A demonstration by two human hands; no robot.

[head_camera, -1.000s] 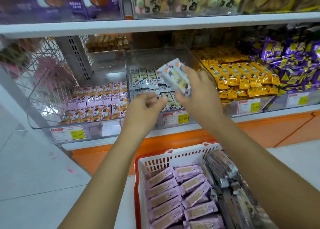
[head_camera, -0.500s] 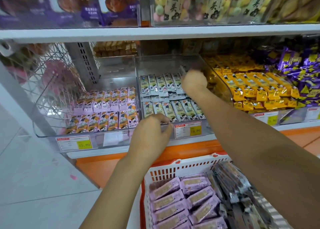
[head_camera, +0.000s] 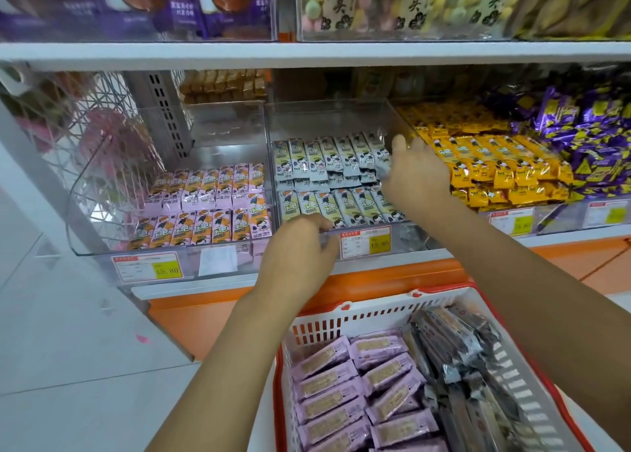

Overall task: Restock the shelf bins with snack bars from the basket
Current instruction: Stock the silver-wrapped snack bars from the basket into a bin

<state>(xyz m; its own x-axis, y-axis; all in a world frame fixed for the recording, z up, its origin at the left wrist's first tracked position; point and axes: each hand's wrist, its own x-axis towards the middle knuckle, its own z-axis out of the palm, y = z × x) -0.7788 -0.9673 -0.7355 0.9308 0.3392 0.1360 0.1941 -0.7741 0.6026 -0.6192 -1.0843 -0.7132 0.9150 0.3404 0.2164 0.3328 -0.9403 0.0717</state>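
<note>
A clear middle bin on the lower shelf holds two rows of grey-white snack bars. My right hand reaches into the bin's right side, fingers spread, touching the last bars of the back row. My left hand is at the bin's front wall, fingers curled over its rim beside the price label. Below stands a red and white basket with pink-wrapped bars on its left and grey-silver bars on its right.
The left bin holds pink and orange bars. Right of my hand lie yellow bars and purple packs. An upper shelf edge runs overhead with more snack bins. White floor tiles spread left.
One second ago my right hand held a small stack of grey-white bars above the bin. It has since gone into the bin's back right and the bars lie in the row. My left hand stayed at the rim.
</note>
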